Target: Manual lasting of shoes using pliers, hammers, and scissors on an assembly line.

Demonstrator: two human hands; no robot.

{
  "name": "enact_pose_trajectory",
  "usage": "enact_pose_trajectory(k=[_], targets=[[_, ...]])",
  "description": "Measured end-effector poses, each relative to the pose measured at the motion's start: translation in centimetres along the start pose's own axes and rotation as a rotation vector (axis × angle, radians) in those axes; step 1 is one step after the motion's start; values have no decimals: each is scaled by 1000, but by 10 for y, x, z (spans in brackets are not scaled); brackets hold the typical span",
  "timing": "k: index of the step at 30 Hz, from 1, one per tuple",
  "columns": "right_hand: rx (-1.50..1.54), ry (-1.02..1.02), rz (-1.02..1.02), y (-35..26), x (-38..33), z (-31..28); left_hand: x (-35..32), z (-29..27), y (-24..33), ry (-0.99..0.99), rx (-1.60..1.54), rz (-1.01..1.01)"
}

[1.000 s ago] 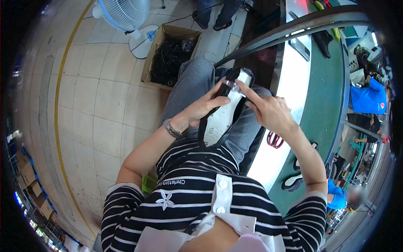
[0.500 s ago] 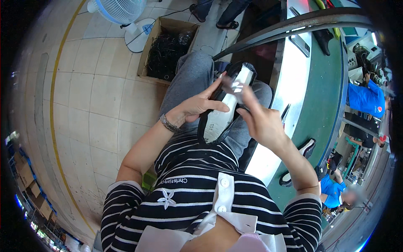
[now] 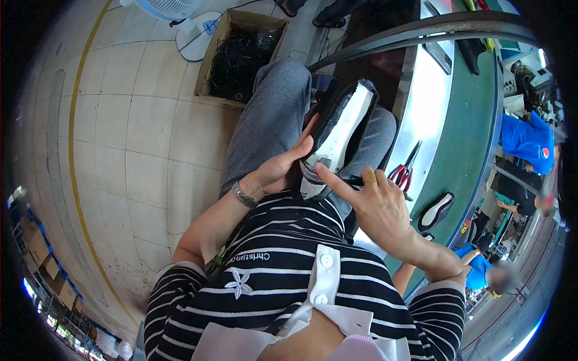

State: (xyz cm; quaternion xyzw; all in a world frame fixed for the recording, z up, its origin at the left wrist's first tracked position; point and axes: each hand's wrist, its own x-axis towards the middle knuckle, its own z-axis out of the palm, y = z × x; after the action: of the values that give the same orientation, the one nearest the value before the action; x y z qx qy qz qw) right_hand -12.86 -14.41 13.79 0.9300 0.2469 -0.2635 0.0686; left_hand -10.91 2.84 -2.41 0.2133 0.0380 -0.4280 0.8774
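The dark shoe lies bottom up across the grey trouser legs, and the left hand wraps its side, a firm grip that should stop it slipping. The right hand points one finger onto the near end, other fingers curled, maybe around something, I can't tell; gentle, even pressing seems best. Its white bottom looks flat, long and smooth, with soft-looking black sides.

Black shirt with thin white stripes, its short sleeves banded alike. White placket with two round buttons, white collar, white flower and white lettering on the chest. Metal-link watch on the left wrist, gold-toned ring on the right hand. Grey trousers.
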Motion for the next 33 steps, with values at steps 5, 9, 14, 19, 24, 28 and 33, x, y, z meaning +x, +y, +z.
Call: enact_pose_trajectory(k=[5, 9, 14, 19, 24, 28, 33], targets=[[146, 109, -107, 33, 6, 16, 3, 14, 2, 106, 153, 43], [286, -150, -100, 36, 7, -38, 0, 12, -3, 203, 383, 131], [462, 484, -150, 30, 20, -17, -1, 6, 6, 120, 272, -19], [257, 24, -71, 32, 33, -15, -5, 0, 10, 130, 218, -71], [206, 240, -132, 20, 24, 15, -6, -5, 12, 83, 345, -94], [131, 41, -74, 22, 26, -11, -18, -17, 3, -34, 222, -6], [406, 519, -119, 21, 28, 19, -16, -1, -4, 101, 190, 24]])
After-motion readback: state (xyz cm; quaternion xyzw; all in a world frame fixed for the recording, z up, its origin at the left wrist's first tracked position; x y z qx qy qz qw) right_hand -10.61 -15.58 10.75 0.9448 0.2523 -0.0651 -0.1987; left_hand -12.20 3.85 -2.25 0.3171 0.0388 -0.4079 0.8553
